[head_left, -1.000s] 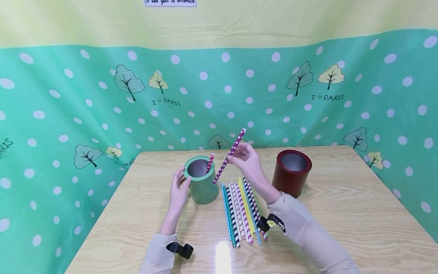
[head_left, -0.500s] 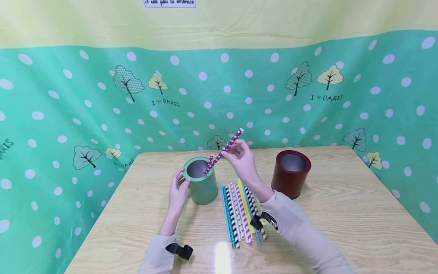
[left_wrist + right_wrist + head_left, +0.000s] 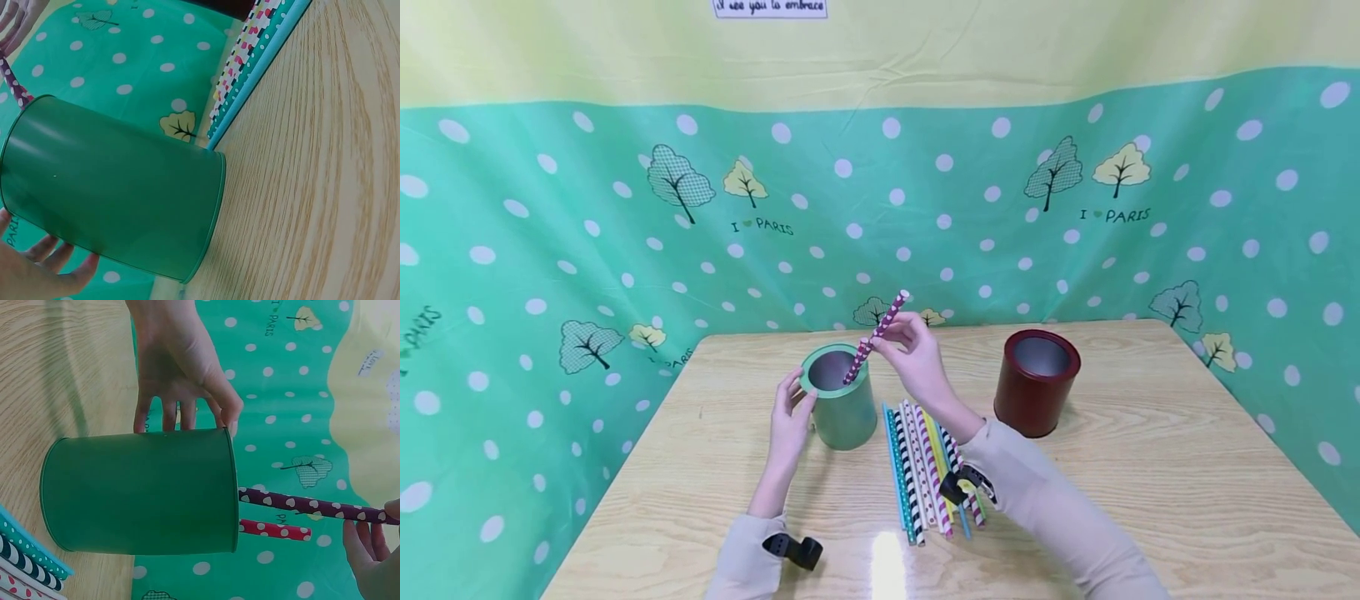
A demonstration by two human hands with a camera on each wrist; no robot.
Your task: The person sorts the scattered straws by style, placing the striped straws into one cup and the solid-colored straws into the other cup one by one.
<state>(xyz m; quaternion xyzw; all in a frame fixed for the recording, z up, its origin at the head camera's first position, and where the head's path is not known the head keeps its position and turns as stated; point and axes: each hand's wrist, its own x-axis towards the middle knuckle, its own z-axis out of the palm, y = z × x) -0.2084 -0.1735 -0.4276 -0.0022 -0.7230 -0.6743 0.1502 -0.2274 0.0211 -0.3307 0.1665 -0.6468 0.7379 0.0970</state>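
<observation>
My right hand [image 3: 916, 357] pinches a purple paper straw [image 3: 891, 314] with white hearts near its upper part. The straw slants down to the left, its lower end inside the mouth of a green can [image 3: 846, 421]. A red white-dotted straw [image 3: 275, 530] stands in the same can, beside the purple one in the right wrist view. My left hand [image 3: 788, 423] holds the can at its left side, thumb at the front and fingers farther back. In the left wrist view, fingertips [image 3: 87, 265] touch the can's wall [image 3: 112, 187]. The straws' lower ends are hidden inside.
A row of several patterned paper straws [image 3: 917, 475] lies on the wooden table [image 3: 700, 500] under my right forearm. To the right stands a dark red can [image 3: 1033, 400]. A green curtain [image 3: 820, 183] with white dots hangs behind and at the sides.
My right hand has moved left and slightly down, bringing the purple straw's lower end from outside the green can into its mouth. My left hand stays in place.
</observation>
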